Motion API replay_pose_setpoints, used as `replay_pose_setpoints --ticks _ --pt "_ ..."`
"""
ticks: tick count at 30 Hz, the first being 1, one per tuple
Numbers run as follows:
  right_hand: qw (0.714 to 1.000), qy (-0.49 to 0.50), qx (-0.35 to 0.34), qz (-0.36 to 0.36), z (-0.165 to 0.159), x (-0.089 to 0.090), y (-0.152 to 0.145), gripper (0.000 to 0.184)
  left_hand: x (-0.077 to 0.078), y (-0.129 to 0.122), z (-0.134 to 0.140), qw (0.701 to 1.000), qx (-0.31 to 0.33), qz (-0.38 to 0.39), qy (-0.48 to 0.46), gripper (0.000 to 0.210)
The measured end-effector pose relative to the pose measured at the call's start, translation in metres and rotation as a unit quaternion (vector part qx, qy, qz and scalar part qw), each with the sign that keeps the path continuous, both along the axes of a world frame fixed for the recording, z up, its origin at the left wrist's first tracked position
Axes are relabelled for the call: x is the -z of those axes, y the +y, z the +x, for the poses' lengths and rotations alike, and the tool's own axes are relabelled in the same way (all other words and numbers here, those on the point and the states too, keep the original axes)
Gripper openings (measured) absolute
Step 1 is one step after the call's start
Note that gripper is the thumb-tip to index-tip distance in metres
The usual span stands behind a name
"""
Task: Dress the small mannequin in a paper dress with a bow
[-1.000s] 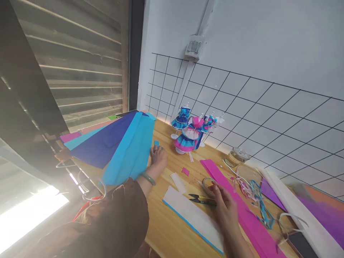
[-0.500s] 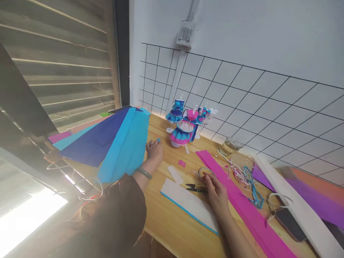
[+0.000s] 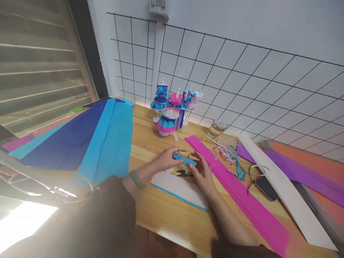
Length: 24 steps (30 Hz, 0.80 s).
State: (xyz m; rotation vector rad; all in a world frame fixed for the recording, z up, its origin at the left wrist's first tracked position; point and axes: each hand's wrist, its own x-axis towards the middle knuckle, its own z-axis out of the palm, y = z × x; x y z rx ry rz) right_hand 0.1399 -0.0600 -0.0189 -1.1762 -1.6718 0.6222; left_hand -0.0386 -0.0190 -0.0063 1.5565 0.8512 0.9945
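Note:
Between my two hands is a small folded piece of blue crepe paper (image 3: 185, 159). My left hand (image 3: 172, 158) pinches its left end, and my right hand (image 3: 201, 172) grips its right end. A ring that looks like a tape roll (image 3: 191, 154) shows partly behind the paper, close to my right fingers. Below the paper lie black thread snips (image 3: 184, 173), partly covered by my right hand. Nearer to me a white paper strip with a blue edge (image 3: 178, 190) lies flat on the wooden table (image 3: 161, 224).
Several small dressed doll stands (image 3: 169, 114) are at the back near the wire grid (image 3: 206, 61). Long pink paper (image 3: 236, 193), a glass jar (image 3: 217, 127), tangled ribbons (image 3: 236, 161), a phone (image 3: 266, 188) and white paper (image 3: 285, 190) lie right. Blue sheets (image 3: 107, 143) hang left.
My left hand has moved right from beside the blue sheets, bringing the small blue paper to my right hand. My right hand now grips that paper too. The camera view has shifted.

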Motion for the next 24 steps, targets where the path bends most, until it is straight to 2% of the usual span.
replay_pose_setpoints --ticks 4,7,11,14,19,24 --pt "0.984 0.142 -0.027 -0.102 -0.002 0.001 0.002 0.049 0.003 -0.001 0.003 0.998 0.022 -0.054 -0.030 0.052" --pt "0.974 0.173 -0.003 -0.143 0.000 0.004 0.005 0.044 0.004 0.002 0.002 0.996 0.007 -0.077 -0.039 0.050" --pt "0.973 0.182 0.020 -0.140 0.002 0.004 0.007 0.044 0.002 0.007 0.000 0.987 -0.036 -0.132 -0.078 0.047" --pt "0.981 0.157 0.027 -0.114 0.002 0.003 0.006 0.042 0.001 0.008 0.000 0.981 -0.031 -0.168 -0.087 0.049" --pt "0.988 0.119 0.048 -0.085 0.003 0.008 0.006 0.041 0.000 0.010 -0.006 0.981 -0.001 -0.166 -0.104 0.056" --pt "0.974 0.189 0.041 -0.119 -0.001 0.008 0.007 0.045 -0.007 0.014 -0.014 0.976 -0.022 -0.164 -0.139 0.053"
